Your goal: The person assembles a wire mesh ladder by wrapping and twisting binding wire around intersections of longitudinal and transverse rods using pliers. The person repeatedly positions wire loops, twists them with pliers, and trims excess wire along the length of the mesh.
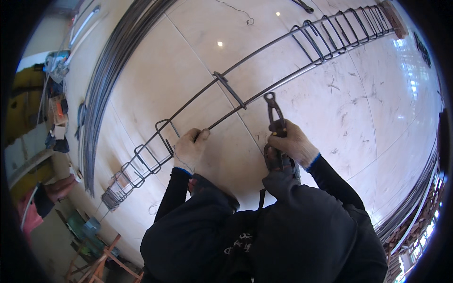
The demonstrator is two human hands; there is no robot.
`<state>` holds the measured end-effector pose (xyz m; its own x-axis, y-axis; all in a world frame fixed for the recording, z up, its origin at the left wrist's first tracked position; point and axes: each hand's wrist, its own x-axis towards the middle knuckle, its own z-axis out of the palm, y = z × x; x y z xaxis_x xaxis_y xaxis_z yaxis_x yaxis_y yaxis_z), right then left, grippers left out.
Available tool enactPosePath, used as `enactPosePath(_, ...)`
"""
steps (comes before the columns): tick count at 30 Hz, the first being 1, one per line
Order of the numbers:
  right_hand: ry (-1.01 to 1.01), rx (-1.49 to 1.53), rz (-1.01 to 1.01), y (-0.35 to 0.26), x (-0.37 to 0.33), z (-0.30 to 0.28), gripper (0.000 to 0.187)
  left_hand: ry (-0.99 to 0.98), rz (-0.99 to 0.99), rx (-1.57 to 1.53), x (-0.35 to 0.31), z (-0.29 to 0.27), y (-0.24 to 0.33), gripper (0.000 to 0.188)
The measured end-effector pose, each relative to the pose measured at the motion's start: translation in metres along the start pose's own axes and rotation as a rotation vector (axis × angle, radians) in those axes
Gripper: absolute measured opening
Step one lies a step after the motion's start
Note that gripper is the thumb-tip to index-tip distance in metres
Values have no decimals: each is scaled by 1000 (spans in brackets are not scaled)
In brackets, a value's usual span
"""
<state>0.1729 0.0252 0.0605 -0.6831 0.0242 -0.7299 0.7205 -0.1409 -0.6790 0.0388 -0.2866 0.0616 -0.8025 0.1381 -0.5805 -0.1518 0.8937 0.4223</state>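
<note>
Two long steel bars lie side by side across the tiled floor, with square stirrups hung along them. My left hand [189, 147], in a pale glove with a blue cuff, is closed on the near steel bar [225, 117], beside a stirrup [163, 137]. A thin wire dangles by its wrist. Another stirrup [230, 89] spans both bars, leaning, to the right of that hand. My right hand [293, 141], gloved alike, grips dark pincers [273, 106], their jaws pointing away from me just short of the near bar. Its fingers partly hide the handles.
Several stirrups [349, 29] sit bunched at the far right, by a brick-like block [394, 20]; more [115, 192] are packed at the left end. Long rods [111, 66] lie at the left. A loose wire [238, 10] and another tool [302, 5] lie beyond the bars.
</note>
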Motion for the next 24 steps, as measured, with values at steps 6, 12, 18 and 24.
enactPosePath(6, -77, 875, 106, -1, -37, -13, 57, -318, 148, 324, 5, -36, 28, 60)
enactPosePath(12, -267, 863, 260, 0, -16, 1, 44, -444, 63, 360, 25, -40, 49, 65)
enactPosePath(18, -376, 564, 205, 9, 15, -11, 35, 78, 60, 249, 9, 44, 89, 58)
enactPosePath(24, -286, 346, 148, 11, 60, -27, 30, 309, 60, 171, 19, 73, 111, 57)
